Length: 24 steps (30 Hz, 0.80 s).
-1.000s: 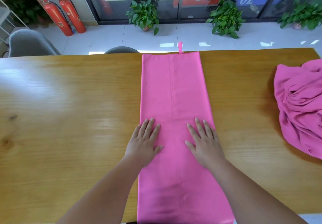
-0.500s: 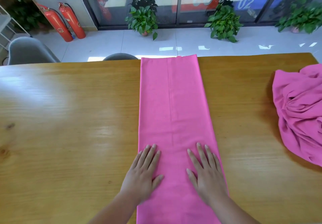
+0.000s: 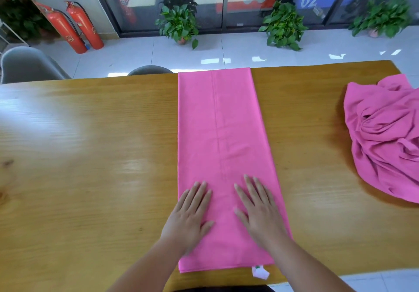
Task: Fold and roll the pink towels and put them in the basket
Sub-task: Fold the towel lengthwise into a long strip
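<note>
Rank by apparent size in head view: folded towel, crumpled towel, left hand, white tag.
1. Folded towel
2. Crumpled towel, cut off at the frame's right edge, so its full extent is unknown
3. Left hand, enlarged by nearness to the camera
4. White tag

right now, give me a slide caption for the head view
Left hand and right hand rest flat on a folded pink towel on the wooden table, a crumpled pink towel at right.
</note>
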### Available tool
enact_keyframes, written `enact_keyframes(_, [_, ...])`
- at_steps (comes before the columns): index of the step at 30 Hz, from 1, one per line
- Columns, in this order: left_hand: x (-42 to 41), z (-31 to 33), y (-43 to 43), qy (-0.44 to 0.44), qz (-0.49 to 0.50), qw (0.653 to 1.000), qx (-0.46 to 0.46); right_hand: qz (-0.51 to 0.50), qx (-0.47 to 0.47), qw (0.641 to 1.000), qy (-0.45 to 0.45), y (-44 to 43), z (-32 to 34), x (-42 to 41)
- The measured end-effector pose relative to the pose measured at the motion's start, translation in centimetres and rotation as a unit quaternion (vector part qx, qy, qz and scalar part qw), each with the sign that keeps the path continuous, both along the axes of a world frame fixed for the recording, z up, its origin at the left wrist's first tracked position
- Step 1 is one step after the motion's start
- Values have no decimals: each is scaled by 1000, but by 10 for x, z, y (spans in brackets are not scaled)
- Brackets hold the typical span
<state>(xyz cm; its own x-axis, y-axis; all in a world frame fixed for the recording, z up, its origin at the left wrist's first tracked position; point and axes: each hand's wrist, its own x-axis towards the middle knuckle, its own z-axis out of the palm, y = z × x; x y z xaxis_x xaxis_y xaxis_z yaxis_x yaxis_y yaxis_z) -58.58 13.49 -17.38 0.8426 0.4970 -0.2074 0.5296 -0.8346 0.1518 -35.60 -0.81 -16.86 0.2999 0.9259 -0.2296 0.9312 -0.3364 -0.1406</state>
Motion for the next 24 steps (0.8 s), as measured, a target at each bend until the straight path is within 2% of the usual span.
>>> enact_keyframes(4, [-40,-6,-12,6,0,1000,16,-20,0,1000,-11,-69,-4,2])
enact_keyframes(10, [-34,3,-19,23,-16,999,33,-28,-38,998,-37,-65,5,-6])
enact_keyframes(15, [-64,-3,-39,16,-62,997,36,51,-49,997,-12,-90,10,-30])
enact_keyframes(24, [-104,1,-44,33,-5,999,11,48,-58,997,32,-95,24,-17])
